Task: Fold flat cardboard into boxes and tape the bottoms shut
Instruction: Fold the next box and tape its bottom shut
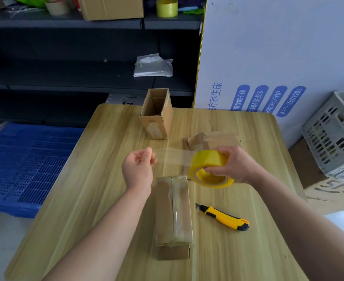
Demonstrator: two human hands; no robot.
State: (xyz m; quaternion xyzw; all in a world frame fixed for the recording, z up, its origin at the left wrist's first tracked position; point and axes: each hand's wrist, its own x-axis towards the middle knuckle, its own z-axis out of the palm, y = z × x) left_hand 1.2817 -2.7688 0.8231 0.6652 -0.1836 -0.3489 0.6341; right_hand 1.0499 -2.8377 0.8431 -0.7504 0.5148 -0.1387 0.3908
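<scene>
Dark shelving [65,78] fills the background behind a light wood-grain table [85,199]. A blue plastic pallet [25,159] lies on the floor to the left. To the right stand a tall white printed carton [268,57] and a grey slotted crate [333,134].

Above the middle of the table, the right hand [234,165] grips a yellow tape roll [209,165], fingers curled over its outer face and the thumb at the rim of the core. A strip of clear tape [173,157] stretches leftward from the roll to the left hand [139,167], which pinches the free end between thumb and curled fingers.

Just below both hands, a closed cardboard box [173,211] lies on its side along the table, with clear tape running the length of its upper seam. An open cardboard box [156,116] stands upright near the far edge, its mouth facing up. A third box [217,139], taped and lying flat, sits behind the roll and is partly hidden by it.

A yellow-and-black utility knife [223,217] rests on the table just right of the near box, its tip pointing toward that box. On the top shelf sits a spare yellow roll [167,8], and a crumpled plastic bag [153,65] lies on a lower shelf.
</scene>
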